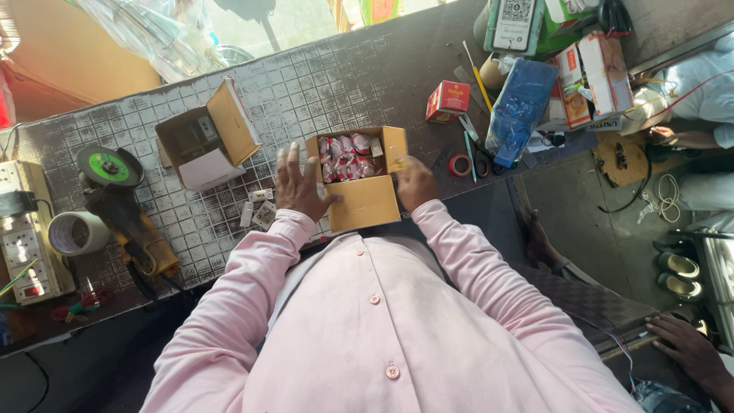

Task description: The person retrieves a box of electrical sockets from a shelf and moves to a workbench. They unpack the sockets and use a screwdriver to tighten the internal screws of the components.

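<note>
Open cardboard carton (365, 200) of red-white packets (345, 158): we clamp left hand (300, 186) and right hand (414, 182) on its sides; tilting risks spilling packets.

Two open cardboard boxes (359, 172) (206, 138), one angle grinder (122, 206), two tape rolls (76, 232) (459, 164).

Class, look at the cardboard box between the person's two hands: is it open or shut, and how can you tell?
Open. The cardboard box has its flaps folded out, and red-and-white packets show inside. The left hand and right hand grip its sides.
</note>
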Action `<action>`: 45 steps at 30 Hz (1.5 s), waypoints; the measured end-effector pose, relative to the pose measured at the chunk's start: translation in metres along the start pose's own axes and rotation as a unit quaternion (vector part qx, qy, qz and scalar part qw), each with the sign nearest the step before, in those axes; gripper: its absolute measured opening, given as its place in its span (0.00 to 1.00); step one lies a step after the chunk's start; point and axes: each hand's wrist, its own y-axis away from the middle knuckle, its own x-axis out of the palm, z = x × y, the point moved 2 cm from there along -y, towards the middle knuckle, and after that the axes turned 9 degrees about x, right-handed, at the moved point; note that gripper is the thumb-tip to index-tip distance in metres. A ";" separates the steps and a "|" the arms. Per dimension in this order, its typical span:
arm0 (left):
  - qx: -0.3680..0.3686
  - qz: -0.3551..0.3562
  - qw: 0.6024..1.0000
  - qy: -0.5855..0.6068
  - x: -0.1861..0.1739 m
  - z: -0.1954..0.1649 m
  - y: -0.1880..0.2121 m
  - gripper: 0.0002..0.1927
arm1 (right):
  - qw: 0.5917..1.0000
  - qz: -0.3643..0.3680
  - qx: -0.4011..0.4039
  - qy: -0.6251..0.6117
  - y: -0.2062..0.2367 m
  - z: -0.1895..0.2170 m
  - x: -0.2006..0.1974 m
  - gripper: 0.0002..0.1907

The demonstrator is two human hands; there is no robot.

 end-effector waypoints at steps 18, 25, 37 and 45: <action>0.006 -0.058 0.998 0.015 0.016 -0.027 -0.012 0.56 | 0.997 -0.074 0.026 -0.011 -0.034 0.006 -0.011 0.07; 0.008 -0.020 1.000 0.021 0.011 -0.046 -0.025 0.32 | 0.973 -0.024 -0.092 0.209 -0.065 0.070 -0.011 0.11; 0.137 -0.076 0.988 -0.017 0.012 -0.026 -0.083 0.21 | 0.993 0.032 0.087 -0.073 -0.091 0.049 0.004 0.13; 0.296 0.307 0.885 -0.189 -0.023 -0.038 -0.148 0.22 | 0.989 -0.120 0.087 0.027 -0.069 -0.020 -0.020 0.20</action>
